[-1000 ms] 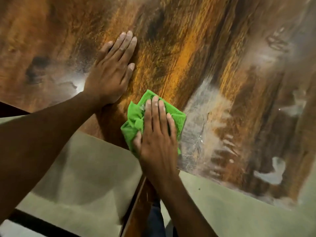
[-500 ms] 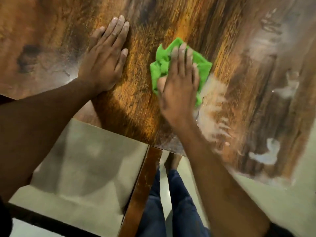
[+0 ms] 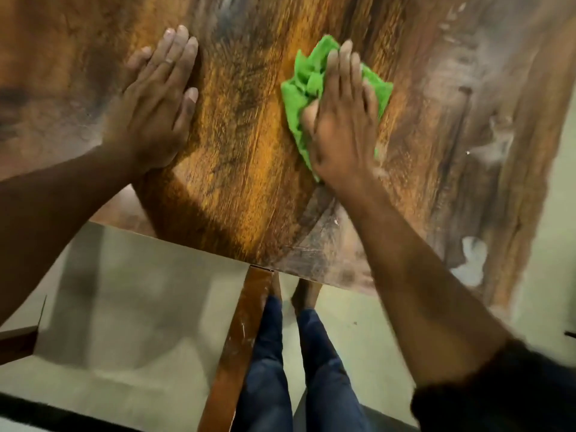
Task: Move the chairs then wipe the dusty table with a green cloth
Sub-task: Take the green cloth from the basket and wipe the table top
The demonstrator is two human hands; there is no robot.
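A brown wood-grain table fills the upper view, with grey dust patches on its right side. A crumpled green cloth lies on the table near the middle. My right hand presses flat on the cloth, fingers pointing away from me and covering most of it. My left hand rests flat on the bare tabletop to the left, fingers together, holding nothing. No chair can be told in view.
The table's near corner sits above a wooden leg. My legs in blue jeans stand beside it on a pale floor. White dust smears mark the table's right edge. A dark wooden piece shows at left.
My right hand has pushed the green cloth away from the near edge toward the table's middle, leaving a cleaner strip. My left hand stays flat in place.
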